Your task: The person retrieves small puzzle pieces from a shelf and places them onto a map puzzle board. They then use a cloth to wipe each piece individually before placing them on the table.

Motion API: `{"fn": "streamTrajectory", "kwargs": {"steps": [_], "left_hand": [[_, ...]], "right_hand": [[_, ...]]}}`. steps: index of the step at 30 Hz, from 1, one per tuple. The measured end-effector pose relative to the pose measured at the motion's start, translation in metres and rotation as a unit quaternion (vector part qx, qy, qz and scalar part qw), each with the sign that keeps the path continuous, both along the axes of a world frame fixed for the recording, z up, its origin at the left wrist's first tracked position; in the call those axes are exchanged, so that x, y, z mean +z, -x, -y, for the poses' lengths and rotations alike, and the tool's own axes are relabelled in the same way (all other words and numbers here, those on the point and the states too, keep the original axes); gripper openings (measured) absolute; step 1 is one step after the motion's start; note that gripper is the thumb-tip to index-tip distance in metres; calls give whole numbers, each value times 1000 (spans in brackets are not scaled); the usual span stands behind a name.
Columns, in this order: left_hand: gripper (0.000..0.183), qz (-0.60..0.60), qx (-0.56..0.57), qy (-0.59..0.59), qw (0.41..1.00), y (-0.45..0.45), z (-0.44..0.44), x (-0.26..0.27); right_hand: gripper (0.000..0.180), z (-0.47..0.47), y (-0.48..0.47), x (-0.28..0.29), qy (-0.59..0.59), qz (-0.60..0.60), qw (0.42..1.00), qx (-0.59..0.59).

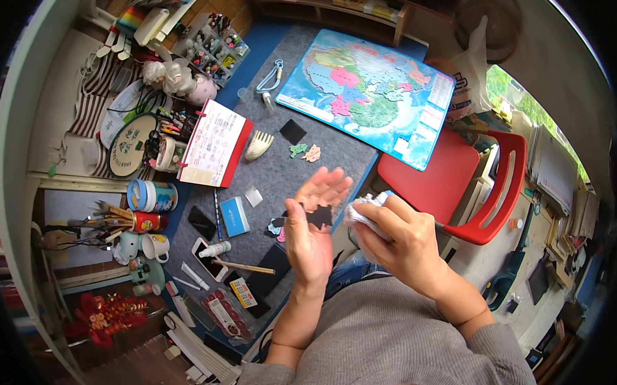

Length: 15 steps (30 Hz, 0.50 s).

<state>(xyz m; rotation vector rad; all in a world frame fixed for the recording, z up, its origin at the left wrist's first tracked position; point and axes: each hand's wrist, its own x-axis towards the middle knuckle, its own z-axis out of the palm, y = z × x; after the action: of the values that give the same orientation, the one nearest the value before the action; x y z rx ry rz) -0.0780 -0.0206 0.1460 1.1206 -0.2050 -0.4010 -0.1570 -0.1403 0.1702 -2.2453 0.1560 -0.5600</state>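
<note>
On the palm of my left hand (310, 239) lies a dark, irregular puzzle piece (320, 215), its dark face up, with the thumb beside it. Bunched in my right hand (401, 240) is a whitish cloth (363, 215), close to the right of the piece. A map puzzle board (331, 124) of China rests at the far side of the grey felt mat (266, 173), with colored pieces in it. Nearer me on the mat are a green piece (297, 150), a peach piece (312, 153) and a black square (293, 132). More pieces (275, 229) show partly behind my left hand.
A red chair (429, 172) stands right of the mat. On the left are a desk calendar (213, 145), a blue box (234, 216), a phone (211, 261), a glue bottle (215, 249), a wooden stick (247, 266) and a mug (156, 247). A cream comb (258, 145) lies mid-mat.
</note>
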Motion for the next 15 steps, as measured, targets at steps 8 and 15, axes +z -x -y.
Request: {"fn": "streamTrajectory", "kwargs": {"steps": [8, 15], "left_hand": [[29, 345, 57, -537, 768, -55, -5, -102], [36, 418, -26, -590, 690, -94, 27, -175]], "right_hand": [[21, 13, 29, -38, -61, -101, 992, -52], [22, 26, 42, -64, -59, -171, 980, -79]]}}
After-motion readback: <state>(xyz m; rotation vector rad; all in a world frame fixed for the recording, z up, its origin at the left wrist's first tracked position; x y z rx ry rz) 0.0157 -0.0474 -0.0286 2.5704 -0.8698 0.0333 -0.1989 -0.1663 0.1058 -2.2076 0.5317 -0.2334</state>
